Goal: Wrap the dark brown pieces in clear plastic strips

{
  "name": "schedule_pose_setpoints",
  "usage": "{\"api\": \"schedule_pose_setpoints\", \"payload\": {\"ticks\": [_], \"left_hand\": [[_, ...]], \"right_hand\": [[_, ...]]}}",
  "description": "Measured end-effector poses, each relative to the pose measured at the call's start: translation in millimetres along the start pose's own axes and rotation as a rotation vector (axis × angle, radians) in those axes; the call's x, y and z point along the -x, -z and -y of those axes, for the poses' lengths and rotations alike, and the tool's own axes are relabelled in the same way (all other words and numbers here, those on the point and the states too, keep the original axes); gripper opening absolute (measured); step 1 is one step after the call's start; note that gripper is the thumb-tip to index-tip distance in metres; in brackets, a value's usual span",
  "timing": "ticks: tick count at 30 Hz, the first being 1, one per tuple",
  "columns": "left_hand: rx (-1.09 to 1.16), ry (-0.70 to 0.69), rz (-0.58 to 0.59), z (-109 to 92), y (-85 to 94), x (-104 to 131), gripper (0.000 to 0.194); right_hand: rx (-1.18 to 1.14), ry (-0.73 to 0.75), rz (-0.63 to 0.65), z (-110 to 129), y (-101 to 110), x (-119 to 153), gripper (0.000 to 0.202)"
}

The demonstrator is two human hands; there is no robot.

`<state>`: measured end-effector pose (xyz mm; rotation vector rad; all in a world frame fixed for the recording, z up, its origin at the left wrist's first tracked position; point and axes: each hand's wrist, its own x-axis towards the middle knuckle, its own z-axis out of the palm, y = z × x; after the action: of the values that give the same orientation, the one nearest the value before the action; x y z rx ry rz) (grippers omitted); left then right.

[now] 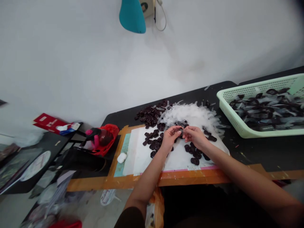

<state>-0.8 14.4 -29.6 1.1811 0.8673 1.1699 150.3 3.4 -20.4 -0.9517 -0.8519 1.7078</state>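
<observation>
dark-brown pieces (155, 145) lie around both hands (170, 136) (196, 136) – held close together, their grip too small to tell.

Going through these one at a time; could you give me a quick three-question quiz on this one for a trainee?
1. True or false: the left hand and the right hand are close together, over the white sheet.
2. Which thing, on the right side of the picture, has many dark pieces in it?
a) a red bag
b) a green basket
c) a lamp
3. Fill in the colour: the small white case lies on a ____ surface beside the white sheet.

Key: 1. True. 2. b. 3. Blue-green.
</observation>
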Motion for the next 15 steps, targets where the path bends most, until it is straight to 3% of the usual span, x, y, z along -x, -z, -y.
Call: {"api": "schedule_pose_setpoints", "payload": {"ticks": [9, 15], "left_hand": [[-0.057, -0.023, 0.013, -4.4, 0.7, 1.3, 0.03], [-0.145, -0.062, -0.043, -4.1, 3.7, 1.6, 0.026]], "right_hand": [[0.057, 0.022, -0.014, 0.0, -1.4, 0.1, 0.028], [0.169, 0.133, -0.009, -2.0, -1.2, 0.0, 0.035]]}}
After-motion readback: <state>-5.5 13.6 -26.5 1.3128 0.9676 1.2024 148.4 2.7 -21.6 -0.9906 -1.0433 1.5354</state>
